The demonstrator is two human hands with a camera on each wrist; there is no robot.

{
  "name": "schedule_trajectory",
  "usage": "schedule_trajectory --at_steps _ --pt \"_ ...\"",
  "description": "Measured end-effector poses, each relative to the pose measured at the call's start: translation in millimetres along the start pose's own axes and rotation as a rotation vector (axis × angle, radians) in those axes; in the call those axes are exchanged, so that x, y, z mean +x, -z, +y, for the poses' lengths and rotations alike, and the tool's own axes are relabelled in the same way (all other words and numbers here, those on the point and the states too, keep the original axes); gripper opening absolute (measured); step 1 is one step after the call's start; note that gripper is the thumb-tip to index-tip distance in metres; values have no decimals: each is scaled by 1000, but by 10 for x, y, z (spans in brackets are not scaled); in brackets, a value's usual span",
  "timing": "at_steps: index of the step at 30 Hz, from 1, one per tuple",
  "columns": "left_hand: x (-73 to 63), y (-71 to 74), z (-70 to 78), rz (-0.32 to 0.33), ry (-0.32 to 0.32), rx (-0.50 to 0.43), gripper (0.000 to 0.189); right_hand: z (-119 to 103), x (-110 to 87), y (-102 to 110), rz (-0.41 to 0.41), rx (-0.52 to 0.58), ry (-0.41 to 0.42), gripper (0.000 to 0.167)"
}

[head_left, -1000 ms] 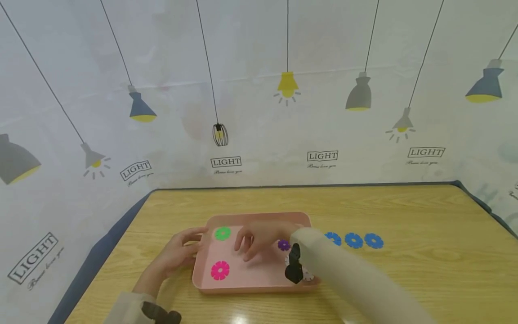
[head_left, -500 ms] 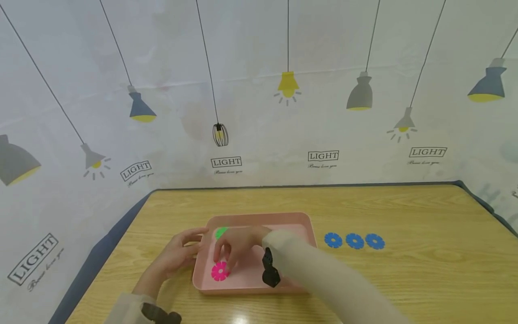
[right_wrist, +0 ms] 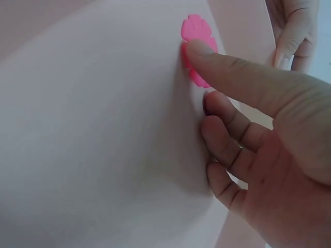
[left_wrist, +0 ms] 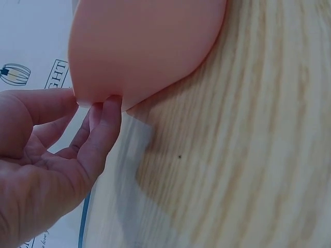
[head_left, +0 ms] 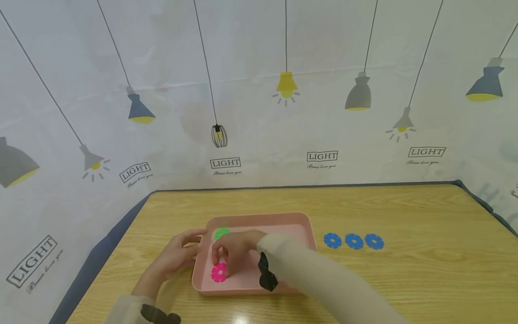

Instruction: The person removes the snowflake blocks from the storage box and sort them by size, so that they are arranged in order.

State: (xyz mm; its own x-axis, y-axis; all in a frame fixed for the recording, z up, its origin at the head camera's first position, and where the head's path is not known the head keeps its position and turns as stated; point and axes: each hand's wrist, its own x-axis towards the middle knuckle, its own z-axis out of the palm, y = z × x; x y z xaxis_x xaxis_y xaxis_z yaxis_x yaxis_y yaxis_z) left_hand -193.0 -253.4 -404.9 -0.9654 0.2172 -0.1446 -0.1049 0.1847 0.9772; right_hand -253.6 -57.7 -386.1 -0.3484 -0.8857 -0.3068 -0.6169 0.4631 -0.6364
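A pink tray (head_left: 283,219) sits on the table. My left hand (head_left: 176,254) holds its left side; in the left wrist view, thumb and fingers pinch the tray's edge (left_wrist: 150,46). Inside the tray, my right hand (head_left: 236,246) reaches down to a hot-pink flower-shaped disc (head_left: 219,272). Thumb and index finger are at the disc's edges. In the right wrist view, the thumb crosses the disc (right_wrist: 198,27), and the other fingers are curled near the tray floor. A green flower-shaped disc (head_left: 221,233) lies behind the right hand, partly covered.
Three blue flower-shaped discs (head_left: 354,241) lie in a row right of the tray on the wooden table (head_left: 425,279). The right sleeve (head_left: 319,270) hides the tray's front right part. A lamp-print wall covering (head_left: 259,171) stands behind the table.
My right hand has moved left and toward the near side of the tray, from the middle onto the hot-pink disc. My left hand stays at the tray's side.
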Motion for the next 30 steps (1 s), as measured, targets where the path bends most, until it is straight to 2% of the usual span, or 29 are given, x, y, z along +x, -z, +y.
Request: schedule_trajectory --at_steps 12,16,21,30 --pt "-2 1 -9 -8 -6 -7 44 -11 4 -1 8 -74 -42 28" --pt "-1 5 -4 -7 -3 1 45 -18 -13 19 15 -48 -54 27" --pt "-6 6 5 -3 2 10 45 -10 -42 49 11 -10 -5 22" --pt "-3 1 -6 3 1 8 44 -52 -150 144 56 -25 122 16"
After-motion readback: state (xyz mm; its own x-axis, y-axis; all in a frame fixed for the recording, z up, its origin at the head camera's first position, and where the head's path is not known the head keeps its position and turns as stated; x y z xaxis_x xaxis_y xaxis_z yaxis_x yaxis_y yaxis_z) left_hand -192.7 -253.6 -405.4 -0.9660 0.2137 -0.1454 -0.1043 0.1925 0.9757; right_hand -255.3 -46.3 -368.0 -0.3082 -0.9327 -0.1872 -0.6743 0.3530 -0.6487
